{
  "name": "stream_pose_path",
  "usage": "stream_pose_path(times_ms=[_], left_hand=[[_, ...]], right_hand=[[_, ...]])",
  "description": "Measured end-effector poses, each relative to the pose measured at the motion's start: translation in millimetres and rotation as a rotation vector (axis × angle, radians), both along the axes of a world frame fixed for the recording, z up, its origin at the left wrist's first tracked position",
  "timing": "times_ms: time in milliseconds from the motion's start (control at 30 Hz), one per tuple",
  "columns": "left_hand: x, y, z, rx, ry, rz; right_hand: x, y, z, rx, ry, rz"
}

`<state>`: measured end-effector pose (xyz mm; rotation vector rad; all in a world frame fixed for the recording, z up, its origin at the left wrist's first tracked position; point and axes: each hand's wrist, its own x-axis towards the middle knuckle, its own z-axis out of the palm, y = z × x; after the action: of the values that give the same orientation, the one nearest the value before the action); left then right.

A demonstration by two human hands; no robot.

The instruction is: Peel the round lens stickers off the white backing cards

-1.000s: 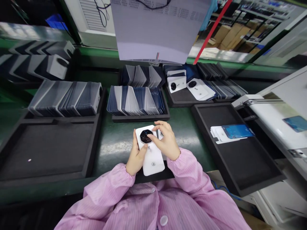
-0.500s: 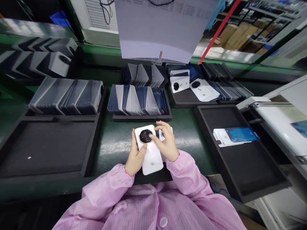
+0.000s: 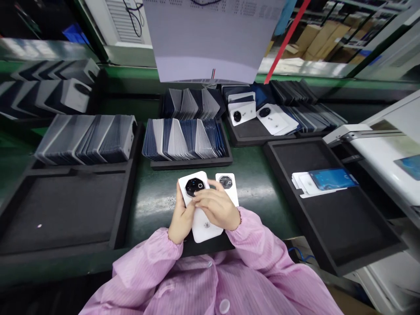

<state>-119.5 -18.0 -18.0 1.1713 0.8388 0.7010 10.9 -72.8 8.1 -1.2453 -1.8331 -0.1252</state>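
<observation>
A white phone back cover (image 3: pixel 200 214) with a black round camera ring lies face up in my left hand (image 3: pixel 180 216), which grips its left edge from below. My right hand (image 3: pixel 216 211) rests across the cover's middle, fingers curled over it just below the camera ring. A second white cover (image 3: pixel 227 186) with a grey camera ring lies flat on the green bench right behind my right hand. Both wrists wear pink striped sleeves.
Black foam trays ring the spot: a bare one at left (image 3: pixel 65 205), upright rows of covers behind (image 3: pixel 185 140), one at right (image 3: pixel 328 210) holding white covers and a blue film (image 3: pixel 330 178). More white covers (image 3: pixel 259 116) lie at the back. A white machine (image 3: pixel 383 153) stands far right.
My right hand slid down from the camera ring to the cover's middle, baring the ring. The second cover behind it has come into full view.
</observation>
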Motion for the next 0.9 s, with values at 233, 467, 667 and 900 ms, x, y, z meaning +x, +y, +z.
stream_pose_path(times_ms=[233,467,667,900], left_hand=[[-1.7,0.4,-3.2,0.063,0.003,-0.023],[-1.8,1.0,0.3,0.041,0.01,-0.011],[-3.0,1.5,1.9,0.054,0.018,-0.018],[-2.5,2.5,1.7,0.042,-0.005,-0.042]], right_hand=[[2.4,-7.0,-6.6,0.054,0.101,0.118],[2.2,-8.8,-7.0,0.037,0.162,0.167],[3.8,-8.6,-8.0,0.008,0.152,0.177],[4.0,-7.3,-9.4,-0.005,0.194,0.15]])
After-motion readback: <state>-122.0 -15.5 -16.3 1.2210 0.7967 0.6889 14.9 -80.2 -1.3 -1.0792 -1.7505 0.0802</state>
